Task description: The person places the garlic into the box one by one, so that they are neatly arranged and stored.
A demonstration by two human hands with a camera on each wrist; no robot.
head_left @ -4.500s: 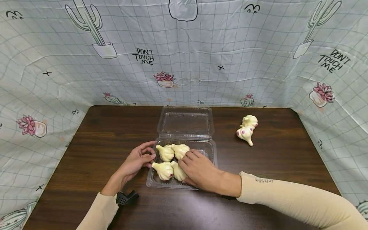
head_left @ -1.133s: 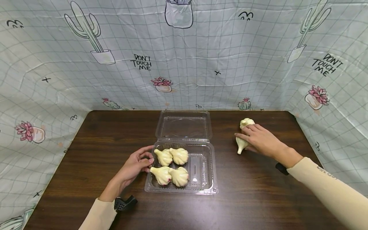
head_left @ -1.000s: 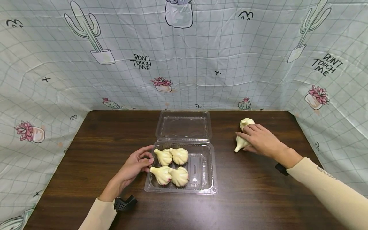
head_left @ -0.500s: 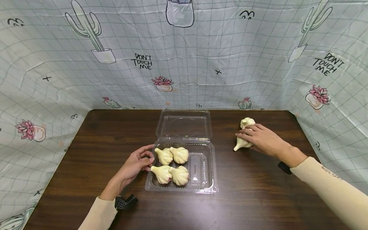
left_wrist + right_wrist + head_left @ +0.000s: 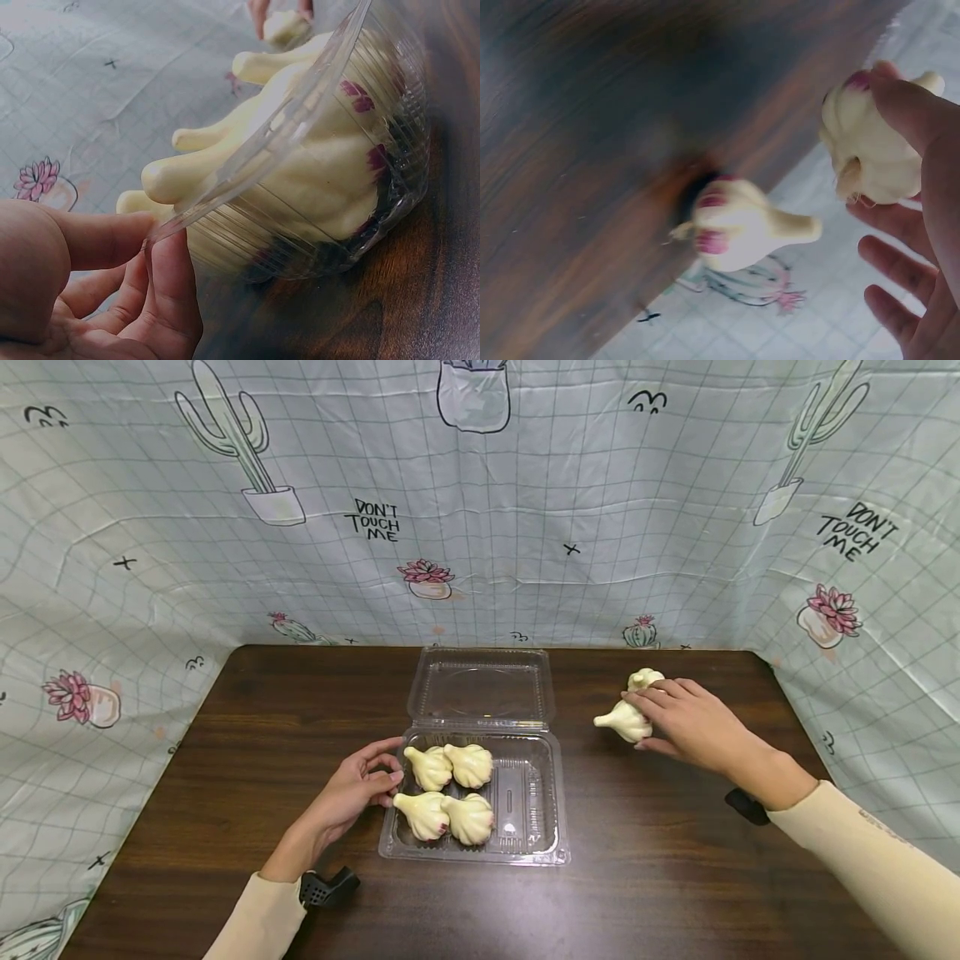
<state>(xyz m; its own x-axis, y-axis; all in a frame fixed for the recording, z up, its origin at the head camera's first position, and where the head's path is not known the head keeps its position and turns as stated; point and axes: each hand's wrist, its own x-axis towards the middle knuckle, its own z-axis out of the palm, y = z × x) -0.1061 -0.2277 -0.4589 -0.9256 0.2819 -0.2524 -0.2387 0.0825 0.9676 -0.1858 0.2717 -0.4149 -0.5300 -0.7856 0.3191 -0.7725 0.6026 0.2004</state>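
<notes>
The garlic bulb, pinched in the right hand, is probably light, stiff and a little slippery, best taken round its fat body, while the left hand pinches the clear container by its rim.

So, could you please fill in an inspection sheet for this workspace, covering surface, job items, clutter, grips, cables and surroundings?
Surface: dark wood-grain table.
Job's things: four garlic bulbs in the clear box, its lid open; one loose bulb on the table.
Clutter: nothing seen.
Grips: left grip pinches the box's left edge; right grip holds a sixth bulb.
Cables: nothing seen.
Surroundings: patterned sheet behind and beside the table.
</notes>
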